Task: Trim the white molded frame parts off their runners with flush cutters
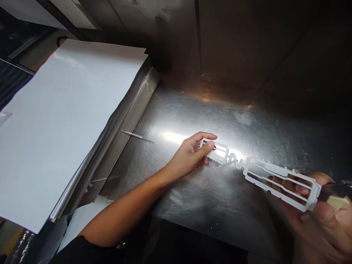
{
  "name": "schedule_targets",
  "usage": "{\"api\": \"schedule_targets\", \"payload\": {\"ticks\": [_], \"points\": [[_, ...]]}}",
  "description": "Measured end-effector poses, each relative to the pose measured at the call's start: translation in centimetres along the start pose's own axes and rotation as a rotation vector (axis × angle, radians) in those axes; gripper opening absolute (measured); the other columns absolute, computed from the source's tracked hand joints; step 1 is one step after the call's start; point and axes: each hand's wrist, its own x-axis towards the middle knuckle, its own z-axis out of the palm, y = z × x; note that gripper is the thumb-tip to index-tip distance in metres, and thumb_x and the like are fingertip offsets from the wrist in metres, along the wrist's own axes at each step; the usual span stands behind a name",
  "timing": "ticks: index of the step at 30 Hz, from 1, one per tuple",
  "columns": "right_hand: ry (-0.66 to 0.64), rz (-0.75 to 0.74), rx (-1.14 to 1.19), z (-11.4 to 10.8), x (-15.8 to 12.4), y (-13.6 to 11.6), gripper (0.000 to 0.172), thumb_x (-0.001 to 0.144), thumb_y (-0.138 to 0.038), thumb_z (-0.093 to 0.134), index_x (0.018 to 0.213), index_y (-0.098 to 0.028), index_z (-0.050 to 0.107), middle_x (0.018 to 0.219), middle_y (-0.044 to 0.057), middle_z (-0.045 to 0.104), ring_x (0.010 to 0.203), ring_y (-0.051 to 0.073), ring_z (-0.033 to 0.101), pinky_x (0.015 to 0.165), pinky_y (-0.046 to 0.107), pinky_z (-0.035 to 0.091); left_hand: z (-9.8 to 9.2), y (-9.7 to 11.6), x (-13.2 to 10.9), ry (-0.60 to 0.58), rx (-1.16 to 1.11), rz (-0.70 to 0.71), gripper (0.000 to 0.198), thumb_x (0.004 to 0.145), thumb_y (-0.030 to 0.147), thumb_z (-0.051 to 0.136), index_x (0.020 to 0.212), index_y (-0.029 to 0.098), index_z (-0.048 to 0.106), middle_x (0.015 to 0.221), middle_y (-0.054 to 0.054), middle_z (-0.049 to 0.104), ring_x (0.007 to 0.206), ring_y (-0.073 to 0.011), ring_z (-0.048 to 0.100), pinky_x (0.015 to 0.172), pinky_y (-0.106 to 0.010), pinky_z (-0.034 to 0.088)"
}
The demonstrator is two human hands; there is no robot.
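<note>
1. Left arm is reaching in from the lower left, bare forearm stretching diagonally over the tabletop (209, 212); wrist is bending slightly, left hand (189, 156) is sitting palm-side toward the right.
2. Left fingers (204, 136) are curling round and pinching the near end of the small white frame (220, 152); thumb is pressing on its top face; grasp closed on it.
3. Right hand (321, 212) is coming in at the lower right corner, partly cut by the edge, palm facing up; its fingers (301, 190) are showing through the slots of the long white frame (280, 179) and are gripping its far right end from beneath.
4. Right hand is also carrying a beige piece (337, 202) against the palm; what it is, cannot tell.
5. Location: both frames are hanging just above the tabletop, between the two hands, joined by a curly runner (234, 161); small frame to the left, long frame tilting down to the right.
6. Count: two hands; two frames; one runner; one beige piece.
7. Surroundings: one stack of white sheets (63, 121) is lying at the left, well apart from the hands; one thin white sliver (132, 134) is resting beside the stack's edge.
</note>
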Motion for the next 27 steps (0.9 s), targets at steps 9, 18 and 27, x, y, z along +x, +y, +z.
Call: {"api": "schedule_targets", "payload": {"ticks": [9,18,27], "points": [[-0.057,-0.026,0.004,-1.1,3.7,0.3,0.025,0.115,-0.044,0.082,0.1,-0.024,0.086,0.087,0.008,0.056,0.073,0.023,0.05,0.07,0.04,0.059,-0.1,1.4,-0.8,0.122,-0.068,0.043,0.045,0.09,0.058,0.101,0.096,0.019,0.079,0.069,0.003,0.068,0.042,-0.0066,0.053,0.036,-0.015,0.037],[-0.056,0.138,0.157,-1.1,4.5,0.6,0.031,0.119,-0.036,0.08,0.093,-0.019,0.077,0.089,0.003,0.047,0.075,0.019,0.048,0.071,0.031,0.057,-0.6,2.9,-2.0,-0.151,-0.361,0.019,0.059,0.089,0.074,0.097,0.098,0.017,0.084,0.078,-0.002,0.079,0.035,-0.0113,0.058,0.027,-0.018,0.037],[-0.066,0.163,0.175,-1.0,4.6,0.5,0.03,0.119,-0.035,0.078,0.094,-0.019,0.081,0.09,0.004,0.048,0.074,0.018,0.048,0.069,0.03,0.058,-1.9,1.4,-1.3,-0.338,-0.594,-0.017,0.052,0.111,0.064,0.079,0.111,0.012,0.085,0.079,-0.005,0.08,0.04,-0.0097,0.063,0.033,-0.013,0.046]]}}
